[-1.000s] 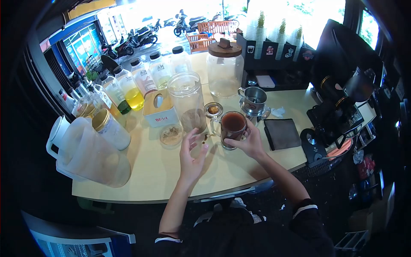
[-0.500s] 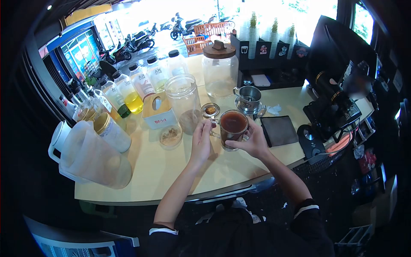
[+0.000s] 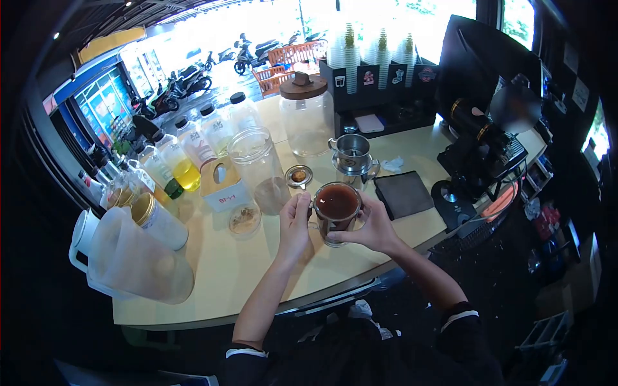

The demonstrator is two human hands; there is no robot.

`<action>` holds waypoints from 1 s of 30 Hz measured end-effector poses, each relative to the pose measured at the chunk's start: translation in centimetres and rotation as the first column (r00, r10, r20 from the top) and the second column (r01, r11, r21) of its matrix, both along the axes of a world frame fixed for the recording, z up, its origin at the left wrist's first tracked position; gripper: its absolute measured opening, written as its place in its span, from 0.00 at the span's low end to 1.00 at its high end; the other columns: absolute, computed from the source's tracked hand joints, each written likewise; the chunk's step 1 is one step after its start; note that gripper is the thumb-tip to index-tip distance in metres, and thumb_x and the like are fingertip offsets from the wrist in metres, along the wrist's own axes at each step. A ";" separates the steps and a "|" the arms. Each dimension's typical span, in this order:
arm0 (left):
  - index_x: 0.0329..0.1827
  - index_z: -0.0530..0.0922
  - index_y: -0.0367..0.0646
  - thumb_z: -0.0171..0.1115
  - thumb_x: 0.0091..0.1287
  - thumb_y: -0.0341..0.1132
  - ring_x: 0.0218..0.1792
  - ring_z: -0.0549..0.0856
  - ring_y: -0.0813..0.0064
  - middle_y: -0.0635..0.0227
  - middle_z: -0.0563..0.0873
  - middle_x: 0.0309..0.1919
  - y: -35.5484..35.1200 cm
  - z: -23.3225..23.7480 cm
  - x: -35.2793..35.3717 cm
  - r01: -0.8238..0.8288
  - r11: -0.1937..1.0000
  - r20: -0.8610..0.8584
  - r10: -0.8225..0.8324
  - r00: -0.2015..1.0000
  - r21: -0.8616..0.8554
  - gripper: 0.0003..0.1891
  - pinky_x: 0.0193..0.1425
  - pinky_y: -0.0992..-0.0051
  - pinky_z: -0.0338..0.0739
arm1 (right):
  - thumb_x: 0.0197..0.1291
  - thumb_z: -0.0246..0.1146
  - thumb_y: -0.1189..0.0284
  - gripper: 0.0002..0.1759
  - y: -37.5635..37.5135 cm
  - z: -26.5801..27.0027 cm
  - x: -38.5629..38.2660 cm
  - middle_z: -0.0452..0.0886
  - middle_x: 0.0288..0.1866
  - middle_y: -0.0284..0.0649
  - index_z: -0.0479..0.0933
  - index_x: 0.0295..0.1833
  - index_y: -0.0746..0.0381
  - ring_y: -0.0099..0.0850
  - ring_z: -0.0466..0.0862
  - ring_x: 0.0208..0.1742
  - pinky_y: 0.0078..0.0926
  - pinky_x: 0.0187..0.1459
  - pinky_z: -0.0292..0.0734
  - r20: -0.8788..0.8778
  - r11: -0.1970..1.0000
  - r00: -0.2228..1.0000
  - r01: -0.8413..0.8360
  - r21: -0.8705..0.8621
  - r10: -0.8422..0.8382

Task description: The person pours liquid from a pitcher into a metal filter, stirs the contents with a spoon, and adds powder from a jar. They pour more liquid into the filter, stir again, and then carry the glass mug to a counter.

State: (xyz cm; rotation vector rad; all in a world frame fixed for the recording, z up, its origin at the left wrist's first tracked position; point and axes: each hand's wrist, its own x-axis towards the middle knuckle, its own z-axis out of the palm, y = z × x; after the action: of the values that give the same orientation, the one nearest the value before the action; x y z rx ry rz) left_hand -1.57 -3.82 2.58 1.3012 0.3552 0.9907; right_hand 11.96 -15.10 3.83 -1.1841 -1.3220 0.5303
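Between my two hands is a clear glass mug (image 3: 337,207) full of a dark reddish-brown drink. My left hand (image 3: 295,224) pinches its handle side with the fingers closed. My right hand (image 3: 374,230) wraps the opposite side, the thumb lying across the front of the glass. Just beyond it, a metal drip coffee filter (image 3: 352,151) stands on a glass cup (image 3: 348,174). A small round metal lid (image 3: 299,176) with brown residue lies to the left of the filter. To the right of my right hand lies a folded dark cloth (image 3: 404,195).
An open clear jar (image 3: 261,168), a round lid with brown powder (image 3: 244,220) and a white box (image 3: 223,188) stand left of my hands. Farther left are a plastic pitcher (image 3: 138,260) and several bottles. A wooden-lidded jar (image 3: 308,125) and a cup rack (image 3: 383,87) stand behind.
The camera view has shifted, so most of the counter's things appear farther left and somewhat lower. Both hands keep their hold on the mug.
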 end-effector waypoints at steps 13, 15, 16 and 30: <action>0.34 0.76 0.45 0.50 0.76 0.40 0.29 0.70 0.92 0.81 0.76 0.27 -1.5 1.6 2.3 0.052 0.999 -0.032 -0.051 0.998 0.010 0.13 0.35 0.84 0.64 | 0.57 0.69 0.68 0.32 -3.7 -0.8 7.3 0.75 0.62 0.44 0.68 0.65 0.68 0.34 0.74 0.64 0.34 0.66 0.67 -0.291 0.997 0.953 0.073 -0.038 -0.081; 0.31 0.76 0.45 0.50 0.76 0.40 0.28 0.66 0.92 0.83 0.72 0.24 -2.1 2.2 3.2 0.021 1.000 -0.026 -0.021 0.999 -0.012 0.14 0.34 0.83 0.61 | 0.59 0.66 0.70 0.28 -3.9 -2.1 11.1 0.76 0.61 0.47 0.70 0.63 0.69 0.37 0.75 0.64 0.35 0.65 0.68 -0.236 0.973 0.945 0.211 -0.088 -0.227; 0.32 0.76 0.45 0.50 0.76 0.40 0.28 0.66 0.92 0.83 0.72 0.24 -2.2 2.3 3.7 0.028 0.999 -0.002 -0.028 1.000 -0.015 0.14 0.34 0.83 0.61 | 0.57 0.66 0.73 0.26 -4.1 -3.1 13.4 0.76 0.60 0.51 0.71 0.61 0.70 0.42 0.75 0.63 0.36 0.65 0.68 0.163 0.900 0.903 0.418 -0.124 -0.396; 0.31 0.76 0.47 0.51 0.76 0.38 0.26 0.63 0.93 0.84 0.72 0.24 -4.0 -0.5 14.6 -0.026 1.000 0.024 0.026 0.999 -0.004 0.13 0.31 0.85 0.57 | 0.53 0.66 0.74 0.21 -8.6 -6.8 17.3 0.78 0.51 0.57 0.74 0.50 0.73 0.52 0.78 0.54 0.39 0.58 0.73 0.568 0.821 0.712 0.561 -0.106 -0.413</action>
State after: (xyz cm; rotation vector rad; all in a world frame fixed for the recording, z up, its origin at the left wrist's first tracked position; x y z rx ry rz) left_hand 13.04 -7.86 2.11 1.2829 0.3564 1.0260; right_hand 29.27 -23.73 -2.97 -1.9440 -1.3169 -0.0281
